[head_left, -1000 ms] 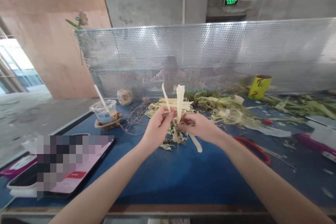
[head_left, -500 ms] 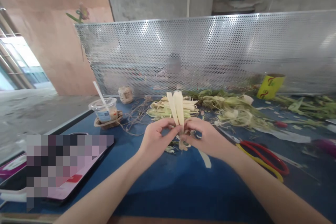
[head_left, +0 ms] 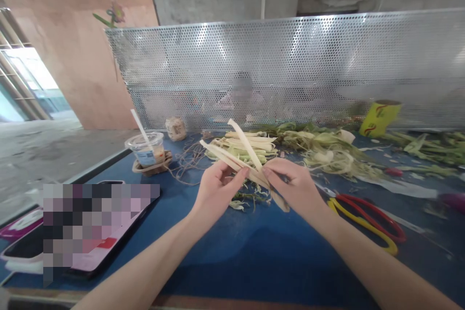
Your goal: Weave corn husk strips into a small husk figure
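Note:
Pale corn husk strips [head_left: 247,146] are held between my two hands above the blue tabletop. My left hand [head_left: 218,189] pinches the strips that slant to the upper left, thumb on top. My right hand [head_left: 293,185] closes its thumb and fingers on the strips' other side, where a narrower strip crosses them and points up. The lower end of the husk hangs below my right fingers. Behind the hands lies a stack of husk pieces [head_left: 256,143], and small green scraps [head_left: 238,204] lie beneath them.
Red-and-yellow-handled scissors [head_left: 370,213] lie by my right forearm. Loose green husks [head_left: 319,143] and a yellow tape roll [head_left: 379,118] are at back right. A drink cup [head_left: 145,150], twine [head_left: 191,155] and a tablet [head_left: 109,247] are on the left. A perforated metal screen [head_left: 290,72] stands behind.
The strips stood upright between my hands; now they are tilted to the left and spread in a cross. My right hand has shifted slightly right, away from the left.

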The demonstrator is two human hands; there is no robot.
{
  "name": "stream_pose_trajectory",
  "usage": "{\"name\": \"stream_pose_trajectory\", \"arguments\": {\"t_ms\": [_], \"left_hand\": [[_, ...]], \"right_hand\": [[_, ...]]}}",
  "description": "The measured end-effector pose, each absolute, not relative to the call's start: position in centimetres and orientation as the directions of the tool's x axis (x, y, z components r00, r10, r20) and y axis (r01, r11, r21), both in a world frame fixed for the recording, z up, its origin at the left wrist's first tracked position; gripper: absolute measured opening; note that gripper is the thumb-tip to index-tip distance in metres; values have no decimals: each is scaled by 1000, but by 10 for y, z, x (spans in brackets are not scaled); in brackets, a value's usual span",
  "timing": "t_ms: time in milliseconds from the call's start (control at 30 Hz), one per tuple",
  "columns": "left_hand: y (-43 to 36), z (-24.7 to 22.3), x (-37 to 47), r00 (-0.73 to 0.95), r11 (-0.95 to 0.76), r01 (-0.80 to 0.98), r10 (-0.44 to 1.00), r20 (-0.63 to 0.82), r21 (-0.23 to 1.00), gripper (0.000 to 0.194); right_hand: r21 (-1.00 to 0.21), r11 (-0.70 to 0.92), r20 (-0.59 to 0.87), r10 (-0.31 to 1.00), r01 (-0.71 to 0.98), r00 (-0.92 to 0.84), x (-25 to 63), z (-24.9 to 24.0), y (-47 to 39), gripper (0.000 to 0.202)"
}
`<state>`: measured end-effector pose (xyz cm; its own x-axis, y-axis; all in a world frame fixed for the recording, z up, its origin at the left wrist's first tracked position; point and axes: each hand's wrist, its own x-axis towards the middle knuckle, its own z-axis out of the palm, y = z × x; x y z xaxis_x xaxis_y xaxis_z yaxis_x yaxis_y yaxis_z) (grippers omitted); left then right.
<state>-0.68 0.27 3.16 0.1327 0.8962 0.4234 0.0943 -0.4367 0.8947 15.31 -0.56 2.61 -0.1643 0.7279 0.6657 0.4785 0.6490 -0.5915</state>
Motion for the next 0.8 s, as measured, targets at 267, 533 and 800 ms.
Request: {"name": "stream_pose_trajectory", "arguments": {"t_ms": [267, 533, 800], "left_hand": [[4, 26, -5, 189, -349, 17, 921, 340, 937, 10], [11, 31, -10, 114, -260, -125, 955, 274, 958, 13], [4, 34, -18, 366, -272, -257, 861, 354, 927, 53]], "right_hand": [[-683, 594, 612, 783, 425, -112, 153, 23, -4, 6], [-579, 744, 645, 668, 334, -370, 165, 29, -9, 8], [-542, 757, 602, 652, 365, -461, 165, 33, -11, 6]]}}
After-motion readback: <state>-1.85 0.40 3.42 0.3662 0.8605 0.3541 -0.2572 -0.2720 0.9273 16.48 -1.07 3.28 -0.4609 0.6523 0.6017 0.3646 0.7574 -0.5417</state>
